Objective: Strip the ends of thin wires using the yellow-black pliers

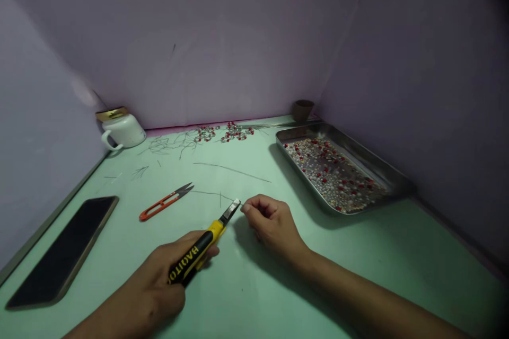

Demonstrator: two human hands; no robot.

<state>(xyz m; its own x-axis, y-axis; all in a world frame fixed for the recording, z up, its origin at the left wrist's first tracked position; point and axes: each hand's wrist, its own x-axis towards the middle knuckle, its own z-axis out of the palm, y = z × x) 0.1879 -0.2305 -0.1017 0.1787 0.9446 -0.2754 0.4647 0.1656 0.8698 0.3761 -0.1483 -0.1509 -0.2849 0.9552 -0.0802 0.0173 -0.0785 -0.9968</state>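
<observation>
My left hand [170, 270] is wrapped around black-and-yellow-handled pliers [199, 249], seen nearly edge-on. Their metal tip is at a thin wire [209, 193], close to the wire's right end. Whether the jaws are closed on it is too small to tell. Just right of the tip, my right hand [274, 222] pinches the wire's end between thumb and forefinger. Left of the pliers' tip lie orange thread snips [167, 202], their blades pointing toward the wire. Another loose wire [233, 169] lies behind, on the pale green tabletop [254, 296].
A metal tray [318, 193] of red, clear and pale beads stands at right. Beaded pieces [237, 131] and tangled wires [163, 143] lie at the back. A phone [63, 249] and white mug [126, 131] are at left; a small brown pot [303, 110] sits behind the tray.
</observation>
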